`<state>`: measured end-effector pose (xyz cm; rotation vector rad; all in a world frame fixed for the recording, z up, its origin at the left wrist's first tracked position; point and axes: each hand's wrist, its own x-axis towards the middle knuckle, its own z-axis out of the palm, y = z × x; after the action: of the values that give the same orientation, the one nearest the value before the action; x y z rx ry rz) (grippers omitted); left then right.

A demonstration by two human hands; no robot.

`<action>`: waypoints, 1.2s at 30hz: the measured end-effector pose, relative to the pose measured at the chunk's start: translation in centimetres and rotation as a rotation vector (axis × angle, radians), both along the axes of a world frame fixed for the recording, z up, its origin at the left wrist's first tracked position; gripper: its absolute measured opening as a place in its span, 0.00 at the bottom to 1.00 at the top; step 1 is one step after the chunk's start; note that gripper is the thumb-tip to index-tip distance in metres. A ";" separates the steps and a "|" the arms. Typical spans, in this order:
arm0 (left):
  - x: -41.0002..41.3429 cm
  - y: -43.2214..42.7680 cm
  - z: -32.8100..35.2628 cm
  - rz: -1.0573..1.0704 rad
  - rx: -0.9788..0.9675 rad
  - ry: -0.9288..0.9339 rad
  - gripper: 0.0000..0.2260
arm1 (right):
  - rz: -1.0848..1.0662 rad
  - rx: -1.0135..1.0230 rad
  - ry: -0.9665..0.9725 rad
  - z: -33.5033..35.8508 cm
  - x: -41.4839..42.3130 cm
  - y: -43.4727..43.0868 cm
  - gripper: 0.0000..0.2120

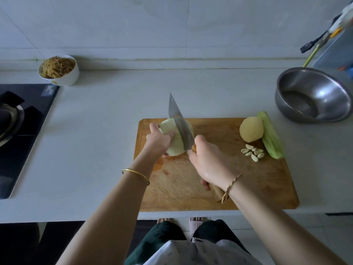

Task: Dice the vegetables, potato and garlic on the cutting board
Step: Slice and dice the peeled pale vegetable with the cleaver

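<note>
- The pale green vegetable (176, 148) lies at the upper left of the cutting board (248, 188). Its long axis runs roughly from the top of the frame toward the bottom.
- The left hand (157, 140) grips the vegetable from its left side, with the fingers curled over the top. The thumb is hard to make out.
- The cleaver (176, 119) crosses the vegetable on a slant. Its tip points to the top of the frame and slightly left, and its heel sits at the lower right.
- The right hand (208, 161) is wrapped around the handle, so only a sliver of wood shows at the blade and a stub shows below the wrist.
- The blade hides part of the vegetable's right half. I cannot tell how deep the edge sits in it.
- The potato (251, 131) rests near the board's upper right corner, touching the green stalk (271, 140). The stalk's long axis slants from upper left to lower right along the board's right edge.
- The garlic cloves (254, 157) lie in a loose cluster just below the potato.
- A steel bowl (324, 88) stands on the counter (95, 131) at the right of the frame.
- A white bowl (66, 77) of shredded food sits at the upper left, beside the stove (28, 134), which is cut off by the left edge.
- The objects in the top right corner are blurred and cropped.
</note>
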<state>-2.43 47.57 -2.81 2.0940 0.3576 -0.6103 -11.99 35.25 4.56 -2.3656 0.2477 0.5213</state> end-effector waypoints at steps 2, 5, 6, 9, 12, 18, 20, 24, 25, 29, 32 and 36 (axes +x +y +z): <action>0.0 0.0 0.0 0.001 0.006 0.016 0.19 | -0.001 0.017 0.006 -0.8 0.8 0.2 0.05; 0.1 -0.1 0.0 0.008 -0.018 0.023 0.18 | -0.022 0.060 0.060 -2.4 1.9 0.7 0.03; 0.3 0.0 0.0 0.018 -0.024 0.030 0.19 | -0.028 0.057 0.066 -2.9 1.6 0.9 0.02; 0.8 0.1 0.1 0.022 -0.021 0.051 0.21 | -0.006 -0.021 0.058 -4.1 -0.6 1.1 0.04; 0.7 0.2 0.0 0.003 -0.019 0.033 0.20 | 0.021 -0.061 -0.041 -5.5 -1.2 1.3 0.05; 0.5 0.3 0.3 0.020 -0.043 -0.004 0.19 | -0.098 0.113 -0.028 -5.8 0.6 0.7 0.07; 0.0 0.6 0.4 0.045 -0.072 -0.008 0.20 | -0.118 0.143 -0.002 -5.7 0.3 0.5 0.06; -0.4 1.3 0.4 0.072 -0.166 0.003 0.20 | -0.192 0.266 0.005 -6.1 -0.9 -0.7 0.07; -0.4 1.4 0.4 0.073 -0.179 0.009 0.20 | -0.218 0.296 0.011 -6.2 -1.2 -1.1 0.08; -0.5 1.7 0.5 0.067 -0.219 0.023 0.20 | -0.252 0.336 0.006 -6.3 -1.7 -2.3 0.09; -0.6 2.2 0.7 0.091 -0.244 0.043 0.20 | -0.270 0.349 -0.002 -6.0 -1.4 -2.7 0.09; -0.6 2.7 0.8 0.096 -0.216 0.044 0.20 | -0.194 0.247 -0.107 -4.5 -0.7 -2.3 0.10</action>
<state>-3.03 50.31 -2.05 1.8493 0.3974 -0.6109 -12.70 32.98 0.06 -2.0947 0.3399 0.3125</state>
